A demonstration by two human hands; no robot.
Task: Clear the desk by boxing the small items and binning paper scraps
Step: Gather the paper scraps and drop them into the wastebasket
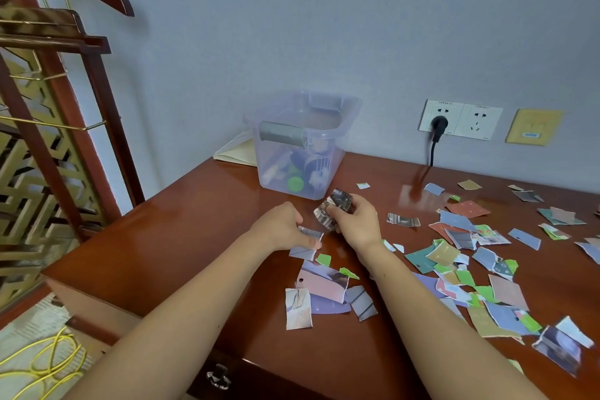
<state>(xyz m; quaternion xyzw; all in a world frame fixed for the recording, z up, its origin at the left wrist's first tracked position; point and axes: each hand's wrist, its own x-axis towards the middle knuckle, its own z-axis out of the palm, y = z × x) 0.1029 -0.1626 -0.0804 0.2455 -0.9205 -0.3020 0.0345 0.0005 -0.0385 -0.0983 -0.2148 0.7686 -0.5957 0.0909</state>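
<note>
Paper scraps (461, 273) lie scattered over the desk (181, 237), most of them to the right of the right hand (355, 221), with a smaller cluster (321, 295) just below both hands between the forearms. That right hand grips a bunch of torn pieces (332, 206), while the left hand (282, 227) pinches a single bluish scrap (308, 242) against the desk. Just beyond the hands stands a clear plastic box (300, 146) with small items inside.
</note>
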